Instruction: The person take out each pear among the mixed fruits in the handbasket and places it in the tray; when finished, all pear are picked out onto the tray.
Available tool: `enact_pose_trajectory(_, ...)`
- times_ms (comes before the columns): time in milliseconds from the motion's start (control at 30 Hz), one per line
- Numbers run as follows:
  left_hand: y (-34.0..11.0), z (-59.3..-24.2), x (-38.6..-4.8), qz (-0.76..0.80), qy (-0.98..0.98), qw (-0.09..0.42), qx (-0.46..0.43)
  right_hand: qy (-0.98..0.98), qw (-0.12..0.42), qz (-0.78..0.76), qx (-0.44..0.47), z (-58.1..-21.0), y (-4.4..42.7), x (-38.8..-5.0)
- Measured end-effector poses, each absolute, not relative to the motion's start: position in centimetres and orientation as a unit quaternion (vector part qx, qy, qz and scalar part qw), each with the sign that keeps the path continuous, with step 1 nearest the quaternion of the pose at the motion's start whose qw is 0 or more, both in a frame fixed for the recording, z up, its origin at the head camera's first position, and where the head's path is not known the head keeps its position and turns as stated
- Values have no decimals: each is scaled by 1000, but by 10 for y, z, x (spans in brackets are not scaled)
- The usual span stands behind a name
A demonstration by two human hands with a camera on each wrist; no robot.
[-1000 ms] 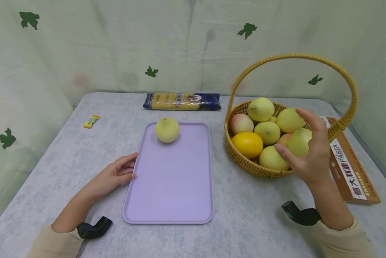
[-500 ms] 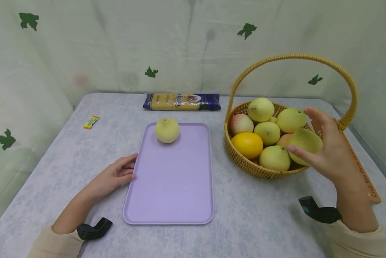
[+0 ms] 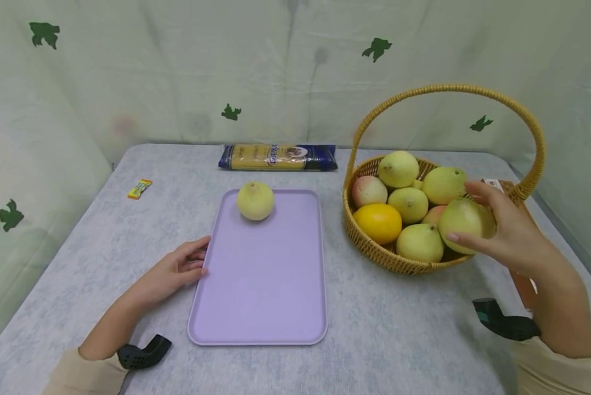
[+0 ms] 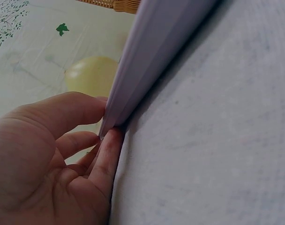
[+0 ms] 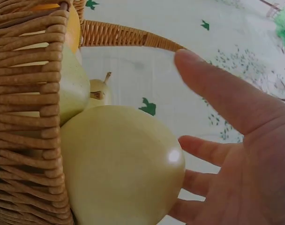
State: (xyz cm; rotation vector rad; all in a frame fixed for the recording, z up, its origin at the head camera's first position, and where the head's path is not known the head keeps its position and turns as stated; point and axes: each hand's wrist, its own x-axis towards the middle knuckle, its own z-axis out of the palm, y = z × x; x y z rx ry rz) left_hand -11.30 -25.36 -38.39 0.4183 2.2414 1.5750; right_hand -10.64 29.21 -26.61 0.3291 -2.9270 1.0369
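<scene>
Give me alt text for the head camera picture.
A person's right hand is at a pale green fruit in a fruit-filled wicker basket. The left hand touches the edge of a purple tray with one pale yellow fruit on it.

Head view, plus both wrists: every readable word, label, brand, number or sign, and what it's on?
"nkara", probably: on the blue-and-yellow packet beyond the tray; blurred, first letter unclear. Its smaller print is unreadable.
Small yellow wrapper: printed marks, too small to read.
Brown box, partly hidden behind the right hand: nothing legible.
Wrist views: no text.
</scene>
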Motion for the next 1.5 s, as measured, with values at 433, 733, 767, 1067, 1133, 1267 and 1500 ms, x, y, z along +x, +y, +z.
enact_pose_trajectory(433, -253, -383, -112, 556, 798, 181, 145, -959, -32, 258, 115, -273, 305, -110)
enact_pose_trajectory(733, -252, -383, -112, 564, 792, 187, 141, -962, 18, 263, 73, -267, 297, -104)
enact_pose_trajectory(767, -252, -382, -112, 564, 792, 187, 141, -960, 28, 272, 64, -265, 294, -102)
enact_pose_trajectory(1067, -252, -382, -112, 563, 793, 186, 139, -906, 133, 381, 125, -264, 249, -84)
enact_pose_trajectory(1133, -252, -382, -113, 564, 792, 186, 141, -892, 154, 391, 164, -266, 235, -82)
enact_pose_trajectory(1267, -253, -383, -113, 564, 792, 184, 143, -863, 161, 426, 218, -275, 206, -80)
enact_pose_trajectory(1500, -254, -383, -112, 568, 789, 184, 146, -834, 143, 460, 267, -293, 162, -85)
